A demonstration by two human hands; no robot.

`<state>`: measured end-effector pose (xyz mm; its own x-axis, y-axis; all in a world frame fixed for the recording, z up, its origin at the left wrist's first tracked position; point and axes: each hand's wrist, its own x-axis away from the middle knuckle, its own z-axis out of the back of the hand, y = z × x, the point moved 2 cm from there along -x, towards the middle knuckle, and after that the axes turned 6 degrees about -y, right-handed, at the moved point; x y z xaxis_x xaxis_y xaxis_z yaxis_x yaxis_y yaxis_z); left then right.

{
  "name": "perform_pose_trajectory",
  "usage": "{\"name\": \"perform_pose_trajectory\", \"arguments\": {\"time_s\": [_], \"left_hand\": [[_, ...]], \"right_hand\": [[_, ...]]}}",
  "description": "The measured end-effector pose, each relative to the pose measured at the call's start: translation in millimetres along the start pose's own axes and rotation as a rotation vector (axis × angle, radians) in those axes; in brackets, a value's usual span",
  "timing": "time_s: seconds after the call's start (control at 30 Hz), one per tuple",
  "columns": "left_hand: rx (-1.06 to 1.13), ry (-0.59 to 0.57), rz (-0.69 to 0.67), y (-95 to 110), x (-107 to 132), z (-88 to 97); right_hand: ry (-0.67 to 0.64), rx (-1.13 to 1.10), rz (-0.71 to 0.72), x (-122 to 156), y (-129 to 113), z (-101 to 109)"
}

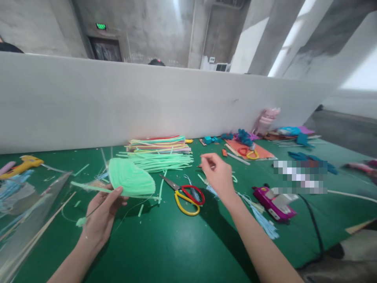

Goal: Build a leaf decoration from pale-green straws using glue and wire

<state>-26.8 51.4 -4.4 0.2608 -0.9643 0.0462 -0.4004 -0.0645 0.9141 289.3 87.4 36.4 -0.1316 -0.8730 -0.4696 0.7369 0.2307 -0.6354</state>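
My left hand (pixel 103 214) grips a light-green fan-shaped piece (pixel 131 179) by its lower edge, thumb on top. A green strip runs along that edge and sticks out on both sides. A thin thread with a small green tuft (pixel 81 222) hangs by the wrist. My right hand (pixel 217 173) is raised over the table with thumb and forefinger pinched together; whatever lies between them is too small to make out. Scissors (pixel 188 198) with one red and one yellow handle lie spread apart on the green table (pixel 165 251) between my hands.
Behind the scissors lies a pile of green pipe cleaners (pixel 165 162), with multicoloured ones further back. A yellow glue gun (pixel 25 167) is at the left. To the right are a magenta power strip (pixel 273 204), blue tassels (pixel 263 222) and a second pair of scissors (pixel 251 154). A white partition (pixel 147 102) stands behind.
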Motion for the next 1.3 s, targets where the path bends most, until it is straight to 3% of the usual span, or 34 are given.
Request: {"name": "perform_pose_trajectory", "arguments": {"time_s": [0.07, 0.2, 0.33, 0.53, 0.67, 0.77, 0.87, 1.03, 1.2, 1.3], "left_hand": [[0.013, -0.008, -0.002, 0.2, -1.7, -0.5], [0.023, -0.034, 0.007, -2.1, -4.1, -2.4], [-0.006, -0.074, 0.014, -3.5, -1.9, -9.3], [0.017, -0.107, 0.018, -5.2, 2.2, -33.9], [0.121, -0.057, 0.016, -10.6, -2.8, -48.2], [0.170, -0.020, 0.005, -10.6, -6.8, -46.5], [0.173, 0.006, -0.040, -3.2, -7.6, -35.6], [0.242, 0.033, -0.091, 11.4, -2.5, -26.2], [0.276, 0.014, -0.073, 14.2, 4.4, -32.2], [0.266, 0.021, -0.066, 14.8, 6.4, -32.9]], "right_hand": [[0.039, 0.278, -0.212, -10.8, 34.8, 15.6], [-0.265, 0.626, -0.520, -6.8, 83.6, 15.4], [-0.342, 0.590, -0.507, -1.7, 95.5, 1.7], [-0.303, 0.494, -0.511, -8.2, 97.8, 3.0], [-0.160, 0.421, -0.507, -11.3, 83.6, 10.4], [-0.046, 0.327, -0.444, -7.8, 59.1, 7.3], [0.083, -0.041, -0.297, 4.1, 27.1, -2.9], [0.102, -0.426, -0.201, 33.5, -15.9, -26.4], [0.013, -0.455, -0.043, 53.0, -26.3, -46.4], [0.058, -0.422, 0.043, 57.6, -26.7, -46.3]]}}
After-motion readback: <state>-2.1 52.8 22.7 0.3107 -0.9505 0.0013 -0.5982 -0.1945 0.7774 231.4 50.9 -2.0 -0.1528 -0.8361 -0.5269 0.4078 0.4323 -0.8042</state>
